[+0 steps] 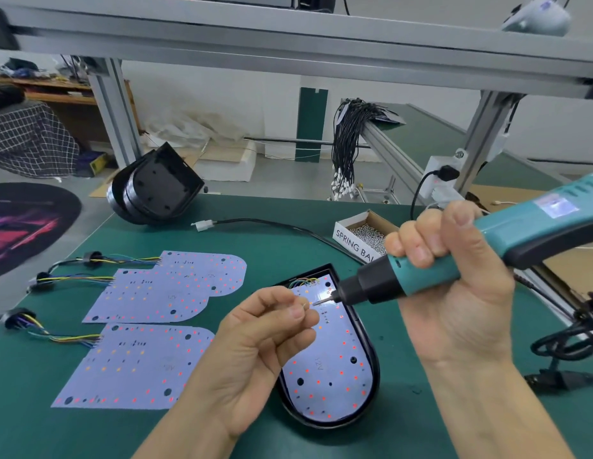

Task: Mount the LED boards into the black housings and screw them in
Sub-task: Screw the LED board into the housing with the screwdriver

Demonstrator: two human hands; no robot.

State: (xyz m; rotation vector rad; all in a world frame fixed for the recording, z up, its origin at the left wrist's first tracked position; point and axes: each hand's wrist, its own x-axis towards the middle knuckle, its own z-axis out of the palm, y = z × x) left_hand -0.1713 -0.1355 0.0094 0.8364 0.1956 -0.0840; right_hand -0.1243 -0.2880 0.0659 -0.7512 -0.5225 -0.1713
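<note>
A black housing (pixel 371 356) lies on the green mat with a white LED board (pixel 331 369) seated inside it. My right hand (pixel 454 279) grips a teal electric screwdriver (pixel 487 250), its bit pointing left over the board's upper end. My left hand (pixel 262 346) pinches a small screw (pixel 305 304) right at the bit's tip. Three loose LED boards with coloured wire tails lie to the left: one (pixel 205 270), a second (pixel 155 296), a third (pixel 136 366). A stack of empty black housings (pixel 155 190) rests at the mat's far edge.
A white cardboard box of screws (pixel 361 236) stands behind the screwdriver. A black cable with a white connector (pixel 202 225) runs across the mat. A coiled black power cord (pixel 573 339) lies at the right. An aluminium frame (pixel 288 38) crosses overhead, with a bundle of black wire harnesses (pixel 348 144) hanging behind.
</note>
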